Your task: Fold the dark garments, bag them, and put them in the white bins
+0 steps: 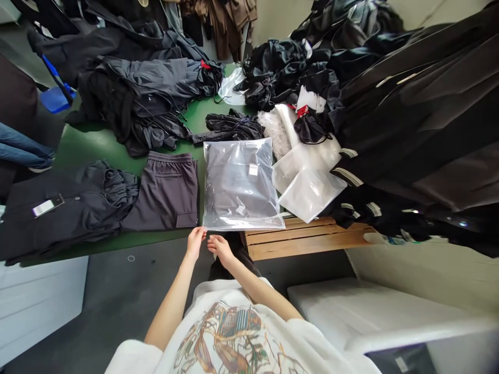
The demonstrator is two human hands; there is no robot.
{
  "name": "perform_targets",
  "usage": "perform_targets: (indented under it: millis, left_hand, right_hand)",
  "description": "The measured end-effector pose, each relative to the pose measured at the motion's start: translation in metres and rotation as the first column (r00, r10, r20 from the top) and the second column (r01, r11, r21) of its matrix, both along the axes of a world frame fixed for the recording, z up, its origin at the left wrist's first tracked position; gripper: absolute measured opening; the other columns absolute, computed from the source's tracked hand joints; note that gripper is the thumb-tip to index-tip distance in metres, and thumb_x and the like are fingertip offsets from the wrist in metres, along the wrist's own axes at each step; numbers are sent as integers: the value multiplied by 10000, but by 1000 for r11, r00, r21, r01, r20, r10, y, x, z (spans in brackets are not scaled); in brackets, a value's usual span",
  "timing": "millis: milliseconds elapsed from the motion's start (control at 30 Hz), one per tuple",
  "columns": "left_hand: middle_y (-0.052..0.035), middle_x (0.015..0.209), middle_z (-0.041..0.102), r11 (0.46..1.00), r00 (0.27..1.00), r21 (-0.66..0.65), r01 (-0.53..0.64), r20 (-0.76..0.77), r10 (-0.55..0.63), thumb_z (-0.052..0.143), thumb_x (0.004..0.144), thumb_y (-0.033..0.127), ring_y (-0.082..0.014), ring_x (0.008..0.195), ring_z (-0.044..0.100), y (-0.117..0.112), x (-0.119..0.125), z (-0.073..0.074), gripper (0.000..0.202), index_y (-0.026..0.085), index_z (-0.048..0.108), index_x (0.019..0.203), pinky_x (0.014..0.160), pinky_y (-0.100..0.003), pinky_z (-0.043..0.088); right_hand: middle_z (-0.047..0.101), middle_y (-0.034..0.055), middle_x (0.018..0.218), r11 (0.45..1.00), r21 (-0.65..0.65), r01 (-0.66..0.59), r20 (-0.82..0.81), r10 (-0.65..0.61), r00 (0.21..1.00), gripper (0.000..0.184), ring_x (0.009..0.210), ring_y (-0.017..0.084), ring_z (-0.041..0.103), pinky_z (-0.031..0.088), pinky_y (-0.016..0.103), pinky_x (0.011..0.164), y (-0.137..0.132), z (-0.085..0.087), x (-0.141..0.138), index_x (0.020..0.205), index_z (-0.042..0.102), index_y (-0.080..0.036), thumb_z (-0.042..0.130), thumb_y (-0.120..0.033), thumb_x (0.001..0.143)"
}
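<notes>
A clear plastic bag (239,184) with a folded dark garment inside lies flat on the green table (97,143), its near edge at the table's front. My left hand (195,241) has its fingertips on the bag's near left corner. My right hand (220,246) sits just beside it, below the bag's near edge, fingers loosely curled and holding nothing that I can see. Left of the bag lie folded grey shorts (166,192) and a dark garment with a white tag (70,208).
Heaps of dark clothing (144,93) cover the back of the table, and more dark garments (409,119) pile up on the right. Empty plastic bags (307,176) lie right of the packed one. A wooden pallet edge (304,236) and a white box (374,311) are near right.
</notes>
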State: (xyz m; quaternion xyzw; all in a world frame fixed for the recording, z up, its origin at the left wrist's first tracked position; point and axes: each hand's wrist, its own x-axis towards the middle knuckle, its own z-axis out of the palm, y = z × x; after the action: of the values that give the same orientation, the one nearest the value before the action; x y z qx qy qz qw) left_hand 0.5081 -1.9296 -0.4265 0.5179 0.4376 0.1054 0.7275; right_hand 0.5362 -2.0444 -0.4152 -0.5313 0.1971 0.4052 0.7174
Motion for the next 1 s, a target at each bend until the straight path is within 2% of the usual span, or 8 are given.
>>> perform_targets:
  millis: [100, 167, 233, 333, 433, 600, 800, 1000]
  left_hand:
    - [-21, 713, 638, 999, 1000, 48, 14, -18, -14, 726, 597, 461, -117, 660, 581, 6, -1, 0, 378, 137, 629, 765, 621, -224, 455]
    - [-33, 726, 653, 998, 999, 60, 17, -34, -15, 721, 600, 443, -130, 663, 588, 10, -1, 3, 358, 134, 642, 762, 615, -236, 456]
    - [-45, 759, 670, 998, 998, 66, 5, -60, -1, 719, 603, 408, -136, 667, 593, 11, 0, 6, 337, 135, 659, 793, 610, -239, 452]
    - [-58, 783, 683, 998, 995, 57, -18, -101, 23, 714, 608, 371, -130, 655, 592, 11, 2, 8, 322, 135, 670, 822, 594, -237, 438]
    - [-50, 692, 661, 1000, 992, 9, -24, -123, 25, 707, 604, 398, -115, 575, 567, 9, 4, 8, 339, 119, 659, 790, 539, -232, 412]
    - [-23, 617, 624, 998, 988, -22, -58, -147, 54, 707, 620, 416, -100, 529, 553, 3, 10, 5, 334, 117, 615, 738, 516, -225, 407]
    - [-44, 826, 653, 994, 976, 5, -110, -188, 109, 620, 747, 342, -125, 703, 641, -3, 14, 2, 219, 158, 575, 856, 503, -184, 364]
    - [-27, 753, 618, 988, 964, 61, -139, -222, 149, 608, 769, 348, -105, 661, 608, -12, 13, -4, 212, 147, 557, 809, 588, -218, 422]
  right_hand:
    - [636, -1, 698, 991, 74, 113, 24, -115, 993, 305, 621, 104, 596, 497, 246, 638, 45, 2, -4, 752, 589, -170, 720, -411, 618]
    - [620, -11, 655, 973, 91, 210, 63, -216, 974, 299, 602, 106, 577, 488, 250, 628, 60, 1, -4, 698, 583, -166, 724, -415, 611]
    - [613, -10, 623, 962, 51, 269, 111, -273, 955, 288, 589, 114, 563, 482, 257, 618, 66, -1, -6, 667, 591, -163, 714, -419, 615]
    - [615, -2, 604, 962, 9, 274, 131, -273, 953, 279, 585, 126, 560, 479, 264, 615, 65, -5, -6, 641, 594, -165, 698, -424, 626]
    - [618, 4, 606, 973, 21, 231, 132, -232, 964, 281, 578, 134, 567, 486, 277, 624, 64, -9, -5, 634, 579, -172, 693, -429, 628]
    - [588, 2, 554, 967, -167, 194, 260, -146, 955, 283, 541, 149, 540, 453, 273, 545, 64, -11, 0, 589, 530, -207, 657, -447, 668]
    - [576, 8, 591, 910, -281, 307, 328, -209, 921, 224, 553, 160, 545, 453, 291, 576, 41, -14, 15, 657, 486, -235, 565, -420, 755]
    - [569, 10, 643, 859, -305, 411, 410, -270, 871, 289, 596, 155, 560, 473, 284, 590, -26, -16, 49, 719, 482, -223, 528, -508, 738]
